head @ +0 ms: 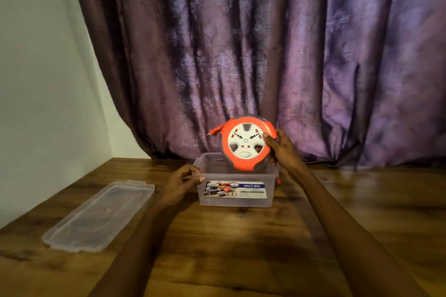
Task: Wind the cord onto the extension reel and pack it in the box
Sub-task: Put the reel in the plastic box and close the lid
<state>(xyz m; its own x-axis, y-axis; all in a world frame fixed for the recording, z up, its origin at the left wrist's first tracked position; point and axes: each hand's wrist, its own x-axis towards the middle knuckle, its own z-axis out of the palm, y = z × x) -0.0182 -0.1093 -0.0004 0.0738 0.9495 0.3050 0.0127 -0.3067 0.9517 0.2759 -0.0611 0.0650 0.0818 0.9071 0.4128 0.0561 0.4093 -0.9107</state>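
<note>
Reel [246,143] gripped above box [235,196].

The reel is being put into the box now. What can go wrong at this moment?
1. The reel stands on edge, half above the box rim; held by the right hand alone, it may tip or jam.
2. The plug sticks out to the left and may catch on the rim.
3. The left hand grips the light box only at one corner, so it may slide.

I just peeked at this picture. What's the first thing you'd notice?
The bright orange reel, held upright by the right hand over the clear box in the middle of the wooden floor. The left hand pinches the box's rim, and the lid lies off to the left.
</note>
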